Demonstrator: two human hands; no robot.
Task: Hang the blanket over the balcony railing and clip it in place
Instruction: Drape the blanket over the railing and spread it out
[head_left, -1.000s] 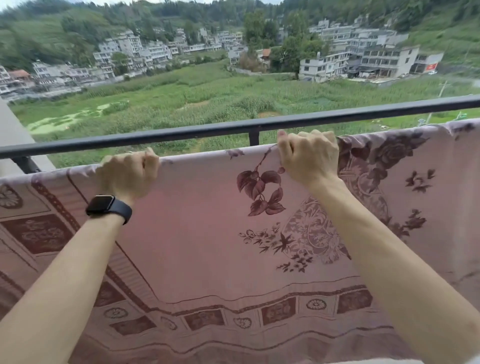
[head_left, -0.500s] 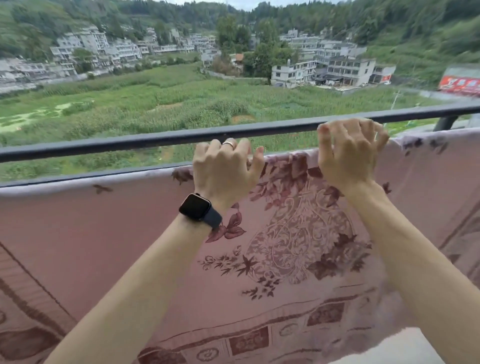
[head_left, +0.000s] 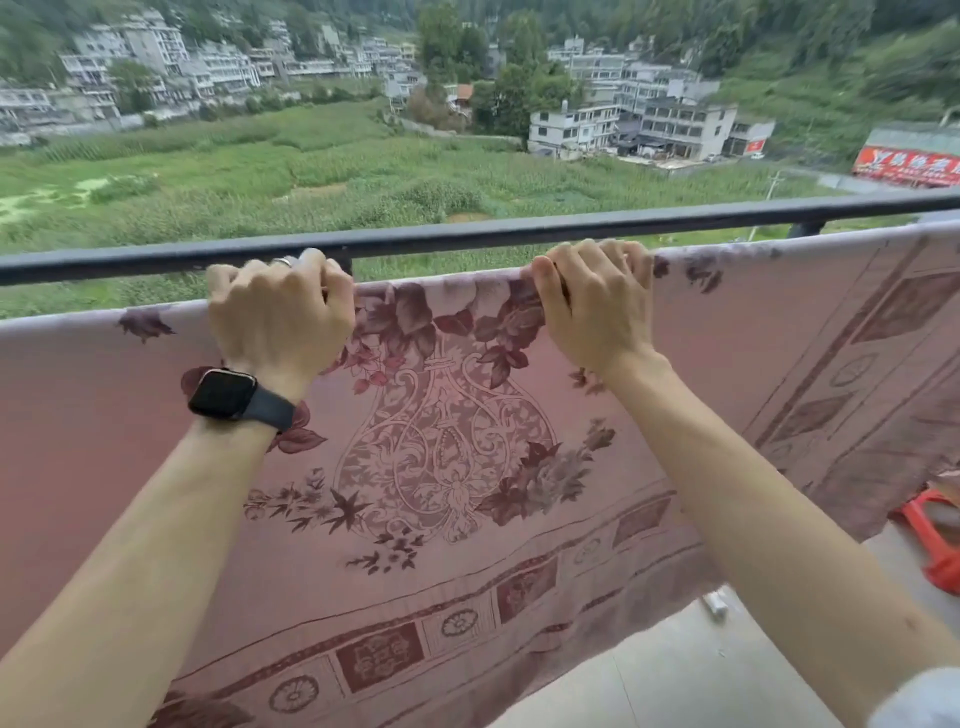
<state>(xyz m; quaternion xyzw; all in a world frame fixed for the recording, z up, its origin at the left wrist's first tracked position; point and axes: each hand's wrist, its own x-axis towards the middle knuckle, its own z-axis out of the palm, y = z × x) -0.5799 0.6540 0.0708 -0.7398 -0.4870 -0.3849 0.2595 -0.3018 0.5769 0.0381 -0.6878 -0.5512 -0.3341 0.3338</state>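
Observation:
A pink blanket (head_left: 447, 467) with dark red flowers and a patterned border hangs spread across the whole view, its top edge just below the dark metal balcony railing (head_left: 467, 236). My left hand (head_left: 278, 319), with a black watch on the wrist and a ring, grips the blanket's top edge left of centre. My right hand (head_left: 595, 301) grips the same edge right of centre. Both fists sit close under the rail. What the top edge rests on is hidden by the cloth. No clip shows.
A red plastic stool (head_left: 932, 535) stands on the pale concrete balcony floor (head_left: 691, 670) at the lower right, with a small white object (head_left: 716, 605) beside the blanket's hem. Beyond the railing lie green fields and white buildings far below.
Both hands have shifted rightward along the blanket's top edge, the left one coming closer to the right. The view has turned right, so the stool now shows.

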